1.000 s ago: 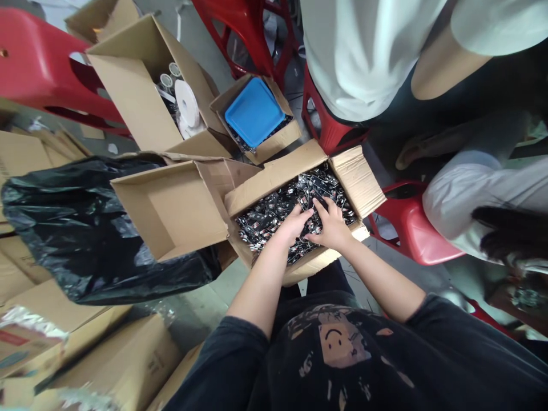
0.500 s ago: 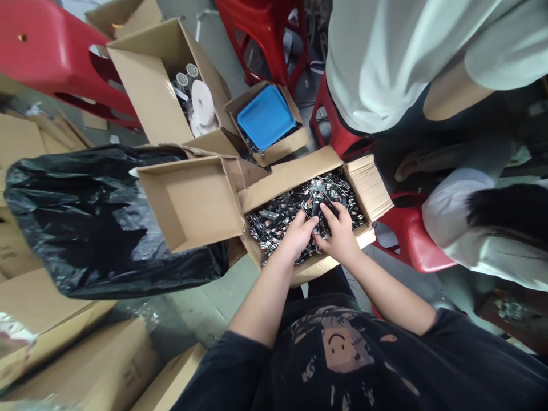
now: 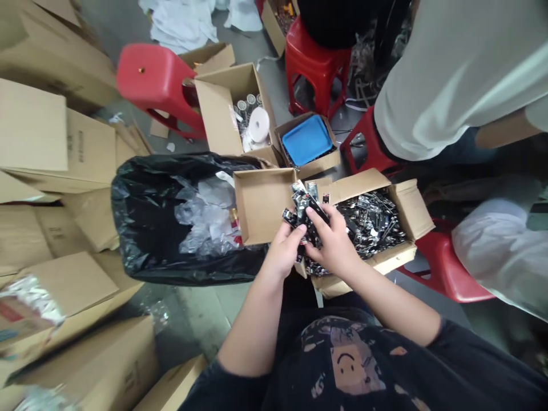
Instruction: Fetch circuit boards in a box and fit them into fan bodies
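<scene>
My left hand (image 3: 285, 251) and my right hand (image 3: 331, 242) are raised together just above an open cardboard box (image 3: 400, 217). Between them they grip a clump of small black electronic parts with thin metal leads (image 3: 306, 205). The clump sticks up past my fingers, and its lower part is hidden by them. Many more of these parts (image 3: 370, 225) lie loose in the box, to the right of my hands. A second open cardboard box (image 3: 261, 205) touches that box on its left side, just beyond my left hand.
A black plastic bag (image 3: 145, 222) holding clear plastic lies left of the boxes. Farther off are a box with white rolls (image 3: 218, 114) and a box with a blue tray (image 3: 307, 140). Red stools (image 3: 319, 68) and two seated people in pale tops (image 3: 454, 80) surround me.
My hands have lifted a clump of parts out of the box. The view has swung, so the boxes sit farther up and right, and the inside of the black bag now shows.
</scene>
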`<action>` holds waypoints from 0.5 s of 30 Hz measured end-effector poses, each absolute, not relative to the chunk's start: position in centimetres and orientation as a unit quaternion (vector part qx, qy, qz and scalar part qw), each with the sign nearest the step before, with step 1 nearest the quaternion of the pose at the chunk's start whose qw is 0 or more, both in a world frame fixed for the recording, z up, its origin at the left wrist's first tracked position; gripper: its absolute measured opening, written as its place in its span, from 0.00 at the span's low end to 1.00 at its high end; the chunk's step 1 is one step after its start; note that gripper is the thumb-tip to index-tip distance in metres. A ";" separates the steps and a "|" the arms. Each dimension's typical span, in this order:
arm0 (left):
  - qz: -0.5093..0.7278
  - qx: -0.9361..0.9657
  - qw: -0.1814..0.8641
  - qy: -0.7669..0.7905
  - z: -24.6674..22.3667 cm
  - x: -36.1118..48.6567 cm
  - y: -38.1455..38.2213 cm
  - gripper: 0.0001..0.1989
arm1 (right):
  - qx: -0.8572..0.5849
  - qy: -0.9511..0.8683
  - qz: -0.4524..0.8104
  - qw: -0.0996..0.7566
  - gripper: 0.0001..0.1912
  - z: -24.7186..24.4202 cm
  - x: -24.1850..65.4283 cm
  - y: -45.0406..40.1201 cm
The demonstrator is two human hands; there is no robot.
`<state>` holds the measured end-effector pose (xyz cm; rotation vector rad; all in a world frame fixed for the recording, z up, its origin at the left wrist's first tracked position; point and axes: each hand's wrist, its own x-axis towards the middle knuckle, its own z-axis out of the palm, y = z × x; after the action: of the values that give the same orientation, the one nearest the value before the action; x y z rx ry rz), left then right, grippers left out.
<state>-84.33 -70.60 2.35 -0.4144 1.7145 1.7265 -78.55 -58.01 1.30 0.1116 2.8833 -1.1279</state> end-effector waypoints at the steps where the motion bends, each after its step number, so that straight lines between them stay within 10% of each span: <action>1: 0.659 -0.169 0.320 0.659 2.2 -85.3 -71.9 0.24 | 0.027 0.927 -0.374 0.026 0.40 1.0 -79.7 -59.3; 15: 0.612 -0.229 0.303 0.694 -2.4 -94.1 -77.7 0.37 | 0.153 0.852 -0.488 0.110 0.40 -5.7 -89.8 -67.4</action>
<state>-94.06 -77.72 -2.40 -0.6056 1.8389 1.6222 -89.76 -67.35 -5.66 0.4492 2.5055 -1.4333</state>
